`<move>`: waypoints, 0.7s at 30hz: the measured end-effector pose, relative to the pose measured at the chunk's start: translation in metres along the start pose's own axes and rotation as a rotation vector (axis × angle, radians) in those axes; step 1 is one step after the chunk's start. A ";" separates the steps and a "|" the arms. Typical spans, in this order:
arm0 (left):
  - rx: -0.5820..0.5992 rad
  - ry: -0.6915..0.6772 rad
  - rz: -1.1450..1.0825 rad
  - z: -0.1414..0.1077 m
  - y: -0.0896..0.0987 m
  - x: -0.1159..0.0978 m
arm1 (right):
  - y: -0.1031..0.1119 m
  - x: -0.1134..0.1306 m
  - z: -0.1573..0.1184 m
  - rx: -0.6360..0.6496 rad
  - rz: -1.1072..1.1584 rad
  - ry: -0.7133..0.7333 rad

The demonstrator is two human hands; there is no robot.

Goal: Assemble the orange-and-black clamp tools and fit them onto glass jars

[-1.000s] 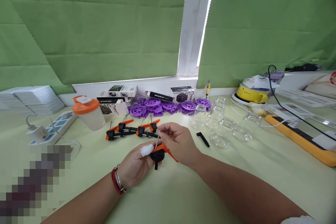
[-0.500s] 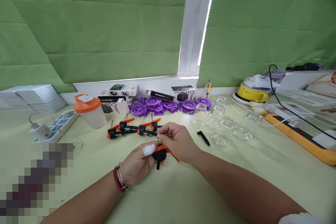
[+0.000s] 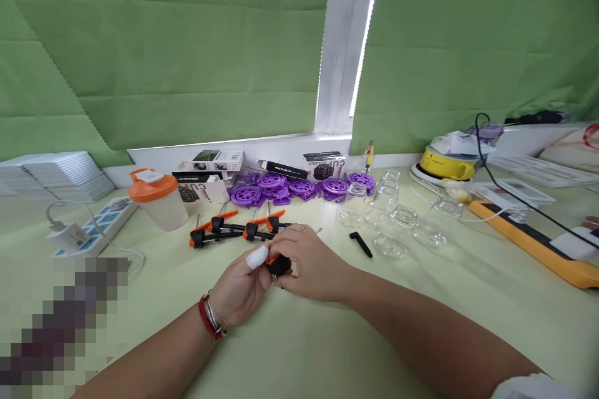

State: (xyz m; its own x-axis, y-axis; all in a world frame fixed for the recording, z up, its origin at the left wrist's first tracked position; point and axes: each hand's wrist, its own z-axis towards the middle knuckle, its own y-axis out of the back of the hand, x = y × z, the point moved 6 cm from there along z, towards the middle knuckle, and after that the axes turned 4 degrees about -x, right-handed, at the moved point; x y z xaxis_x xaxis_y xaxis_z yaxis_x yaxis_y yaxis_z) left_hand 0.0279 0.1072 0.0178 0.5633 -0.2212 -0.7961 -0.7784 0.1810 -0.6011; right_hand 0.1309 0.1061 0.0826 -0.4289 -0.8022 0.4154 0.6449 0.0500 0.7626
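Note:
My left hand, its thumb wrapped in white, grips a small black-and-orange part from the left. From the right, my right hand curls over the same part, thumb below and fingers above. Much of the part is covered by my fingers; its black round body and a bit of orange show between them. Just behind the hands lie several similar black-and-orange assemblies with orange levers and upright metal rods. A short black L-shaped piece rests right of my right hand.
Purple spoked discs lie in a row behind, before printed boxes. Clear jars stand right. An orange-lidded shaker and a power strip are left. A yellow pot and an orange-black strip sit far right.
My right hand has moved from the metal rod on top down around the part's body. The part has turned in my hands, and its long orange lever no longer shows.

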 end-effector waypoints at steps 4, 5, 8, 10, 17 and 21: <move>0.089 0.001 0.156 -0.004 -0.003 -0.001 | -0.007 0.005 -0.004 0.117 -0.178 0.103; 0.127 0.004 0.238 -0.005 -0.006 -0.002 | -0.008 0.007 -0.005 0.139 -0.204 0.127; 0.237 -0.062 0.483 -0.009 -0.016 -0.009 | -0.009 0.012 -0.008 0.183 -0.239 0.170; 0.295 -0.156 0.580 -0.011 -0.025 -0.015 | -0.008 0.016 -0.009 0.201 -0.257 0.195; 0.288 -0.287 0.674 -0.010 -0.031 -0.017 | -0.011 0.022 -0.011 0.207 -0.372 0.264; 0.137 -0.075 0.651 -0.006 -0.016 -0.007 | -0.014 0.023 -0.012 0.156 -0.424 0.308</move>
State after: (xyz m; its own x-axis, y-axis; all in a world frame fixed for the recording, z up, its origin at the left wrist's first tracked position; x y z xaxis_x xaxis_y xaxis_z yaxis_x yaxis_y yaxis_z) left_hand 0.0351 0.1004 0.0335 0.0121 0.0409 -0.9991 -0.9265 0.3762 0.0042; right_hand 0.1197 0.0800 0.0750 -0.4104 -0.9073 -0.0909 0.3442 -0.2465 0.9060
